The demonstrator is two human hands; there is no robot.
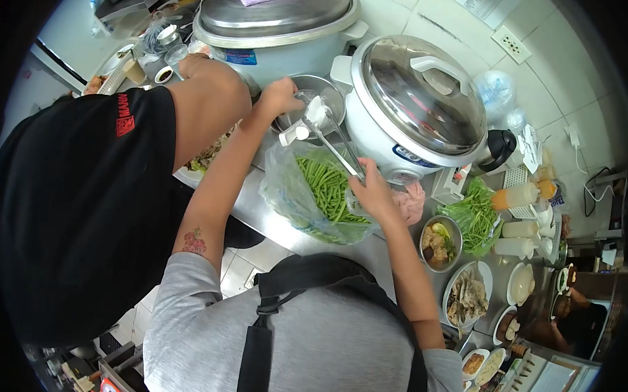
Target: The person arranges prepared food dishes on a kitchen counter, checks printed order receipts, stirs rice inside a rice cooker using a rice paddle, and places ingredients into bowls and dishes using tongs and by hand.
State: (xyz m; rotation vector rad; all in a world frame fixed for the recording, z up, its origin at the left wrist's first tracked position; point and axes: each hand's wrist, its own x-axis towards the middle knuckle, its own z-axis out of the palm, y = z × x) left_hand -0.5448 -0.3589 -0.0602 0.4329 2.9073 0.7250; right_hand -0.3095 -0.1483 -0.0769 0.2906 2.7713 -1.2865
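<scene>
My right hand point(371, 191) is closed round the handle end of metal tongs point(338, 147), over the right side of a clear plastic bag point(276, 184) of cut green beans point(322, 186). The tongs point up and left to a white item point(316, 112) at the rim of a metal bowl point(331, 93). At the bowl's left side, my left hand point(283, 98) has its fingers bent over the rim; what they grip is too small to make out. A white piece point(294, 134) lies just above the bag.
Two large rice cookers point(417, 110) point(277, 49) stand behind the bowl. A co-worker in a black shirt point(85, 209) reaches in from the left. Right of the bag are a pink cloth point(409, 203), leafy greens point(474, 215), a food bowl point(440, 243), plates point(468, 295) and bottles point(514, 196).
</scene>
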